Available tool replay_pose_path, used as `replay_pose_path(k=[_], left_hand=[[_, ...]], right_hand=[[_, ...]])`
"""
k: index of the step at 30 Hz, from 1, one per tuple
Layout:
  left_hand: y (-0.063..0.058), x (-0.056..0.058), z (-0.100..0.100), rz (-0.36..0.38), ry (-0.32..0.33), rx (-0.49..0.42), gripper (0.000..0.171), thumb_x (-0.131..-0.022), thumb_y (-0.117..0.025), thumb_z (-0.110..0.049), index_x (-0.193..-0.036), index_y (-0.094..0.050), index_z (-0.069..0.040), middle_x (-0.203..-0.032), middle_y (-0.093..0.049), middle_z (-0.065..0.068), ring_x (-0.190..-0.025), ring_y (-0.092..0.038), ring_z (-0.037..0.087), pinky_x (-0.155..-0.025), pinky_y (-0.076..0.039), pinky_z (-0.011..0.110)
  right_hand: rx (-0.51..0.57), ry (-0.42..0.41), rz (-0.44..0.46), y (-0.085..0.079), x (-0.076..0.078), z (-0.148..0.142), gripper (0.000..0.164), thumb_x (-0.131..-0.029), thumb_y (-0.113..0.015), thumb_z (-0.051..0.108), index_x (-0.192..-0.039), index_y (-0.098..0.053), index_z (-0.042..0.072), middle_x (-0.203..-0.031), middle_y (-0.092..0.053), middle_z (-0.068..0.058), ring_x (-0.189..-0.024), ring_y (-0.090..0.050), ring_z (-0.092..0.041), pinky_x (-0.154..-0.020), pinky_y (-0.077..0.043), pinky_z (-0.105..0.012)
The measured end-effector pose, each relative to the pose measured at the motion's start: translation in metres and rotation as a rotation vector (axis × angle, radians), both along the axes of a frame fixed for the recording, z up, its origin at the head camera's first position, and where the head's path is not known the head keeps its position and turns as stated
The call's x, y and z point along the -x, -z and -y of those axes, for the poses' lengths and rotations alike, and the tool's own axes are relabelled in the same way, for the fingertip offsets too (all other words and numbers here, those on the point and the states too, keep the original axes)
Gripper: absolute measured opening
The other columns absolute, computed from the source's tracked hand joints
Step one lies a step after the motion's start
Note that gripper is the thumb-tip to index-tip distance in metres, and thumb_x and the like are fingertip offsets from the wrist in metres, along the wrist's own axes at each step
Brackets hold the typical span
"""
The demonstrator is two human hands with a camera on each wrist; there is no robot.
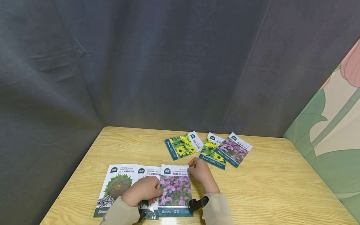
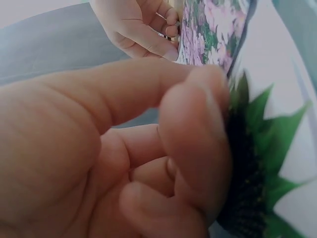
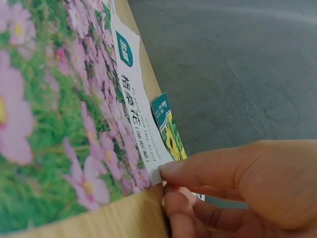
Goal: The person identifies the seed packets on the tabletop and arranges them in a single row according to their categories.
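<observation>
A seed packet with pink flowers (image 1: 175, 190) lies upright before me at the front of the table. My right hand (image 1: 201, 173) pinches its upper right corner, thumb on the printed face, as the right wrist view shows. At its left edge is my left hand (image 1: 144, 189), with thumb and forefinger pinched together there and the other fingers curled. Under that hand lies a sunflower-head seed packet (image 1: 149, 170), partly covered. Left of it is a matching sunflower-head packet (image 1: 116, 184), slightly tilted, overlapped by my left wrist.
Farther back on the wooden table (image 1: 270, 184) lie two yellow-flower packets, one turned sideways (image 1: 183, 146) and another (image 1: 211, 151) partly under a second pink-flower packet (image 1: 234, 150). A dark grey curtain (image 1: 180, 68) hangs behind the table. A floral-patterned cloth (image 1: 332, 125) is at the right.
</observation>
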State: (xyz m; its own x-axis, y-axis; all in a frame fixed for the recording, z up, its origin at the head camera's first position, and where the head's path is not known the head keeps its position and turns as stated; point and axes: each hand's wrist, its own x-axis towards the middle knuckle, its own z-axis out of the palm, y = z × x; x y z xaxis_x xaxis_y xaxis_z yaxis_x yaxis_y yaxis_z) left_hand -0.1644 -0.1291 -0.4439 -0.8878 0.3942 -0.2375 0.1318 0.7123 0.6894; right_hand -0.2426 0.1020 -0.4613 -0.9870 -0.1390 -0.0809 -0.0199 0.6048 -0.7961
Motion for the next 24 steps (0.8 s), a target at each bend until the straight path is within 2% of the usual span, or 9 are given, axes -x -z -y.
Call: replay_pose_path(k=[4,11,24], left_hand=[[0.0,-0.0008,-0.0009,-0.034,-0.002,0.019,0.04,-0.092,-0.066,-0.009,-0.055,-0.052,-0.013,-0.045,-0.053,-0.007,-0.039,-0.049,0.009,-0.066,-0.053,0.035],[0.0026,-0.0007,-0.0019,-0.065,-0.008,0.034,0.038,-0.09,-0.066,-0.008,-0.055,-0.051,-0.014,-0.044,-0.052,-0.008,-0.038,-0.048,0.007,-0.06,-0.051,0.031],[0.0006,-0.0021,-0.0017,-0.041,-0.035,0.028,0.04,-0.095,-0.068,-0.017,-0.057,-0.055,-0.012,-0.045,-0.053,-0.007,-0.039,-0.05,0.009,-0.059,-0.051,0.031]], right_hand=[[-0.018,-0.002,-0.016,0.0011,0.0014,0.0002,0.013,-0.081,-0.067,-0.003,-0.093,-0.065,0.0,-0.065,-0.052,-0.005,-0.056,-0.046,-0.016,-0.053,-0.039,-0.028],[-0.052,0.002,-0.018,0.0035,0.0044,-0.0005,0.014,-0.079,-0.068,-0.003,-0.092,-0.065,0.003,-0.064,-0.049,-0.004,-0.056,-0.043,-0.016,-0.052,-0.036,-0.028],[-0.025,-0.02,-0.021,0.0042,0.0004,-0.0027,0.013,-0.08,-0.067,0.0,-0.093,-0.064,0.002,-0.064,-0.048,-0.003,-0.056,-0.042,-0.015,-0.051,-0.035,-0.028]])
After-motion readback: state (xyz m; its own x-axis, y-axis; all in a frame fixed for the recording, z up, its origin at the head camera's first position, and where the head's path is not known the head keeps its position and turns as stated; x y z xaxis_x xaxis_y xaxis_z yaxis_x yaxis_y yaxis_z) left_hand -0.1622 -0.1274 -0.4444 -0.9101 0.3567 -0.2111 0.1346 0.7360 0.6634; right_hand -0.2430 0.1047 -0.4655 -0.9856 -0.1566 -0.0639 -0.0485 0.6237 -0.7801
